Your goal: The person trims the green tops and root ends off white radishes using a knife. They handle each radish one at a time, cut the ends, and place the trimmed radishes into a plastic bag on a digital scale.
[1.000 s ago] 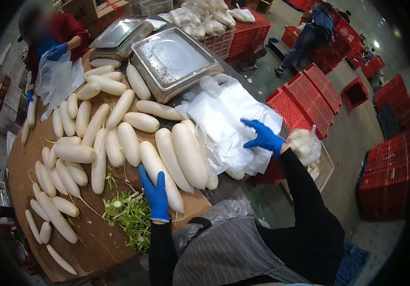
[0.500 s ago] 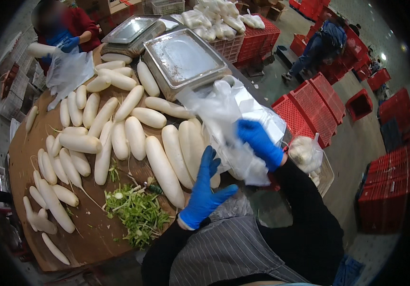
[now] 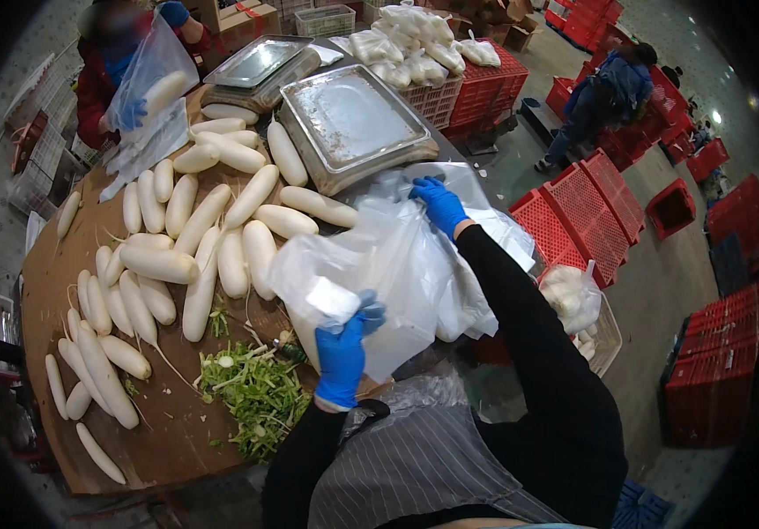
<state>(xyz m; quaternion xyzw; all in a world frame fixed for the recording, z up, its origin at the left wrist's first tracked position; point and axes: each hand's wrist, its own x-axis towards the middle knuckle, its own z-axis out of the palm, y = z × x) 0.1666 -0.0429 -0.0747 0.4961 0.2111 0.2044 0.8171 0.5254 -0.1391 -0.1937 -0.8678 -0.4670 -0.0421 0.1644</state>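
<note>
A clear plastic bag (image 3: pixel 406 273) with a white patch (image 3: pixel 333 300) is spread between my blue-gloved hands, over the near right of the table. My left hand (image 3: pixel 342 357) grips its near left part beside the patch, fingertips partly veiled by the film. Farther off, my right hand (image 3: pixel 439 207) pinches the plastic at its far edge, just below a metal-topped scale (image 3: pixel 357 119). White radishes (image 3: pixel 159 263) lie in a loose heap to the left. The bag hides some of those closest to me. Cut green tops (image 3: pixel 254 397) are piled left of my left forearm.
A co-worker (image 3: pixel 102 84) across the table holds a radish in a clear bag. A second scale (image 3: pixel 260 60) stands at the far edge. Bagged radishes (image 3: pixel 419 44) sit on red crates (image 3: pixel 490 84). More red crates (image 3: pixel 578 207) and a bag-filled basket (image 3: pixel 607 339) are on the right.
My right hand has moved up and away, stretching the bag out. My left hand, spread before, now grips the bag farther left. The co-worker has raised one hand with their bag.
</note>
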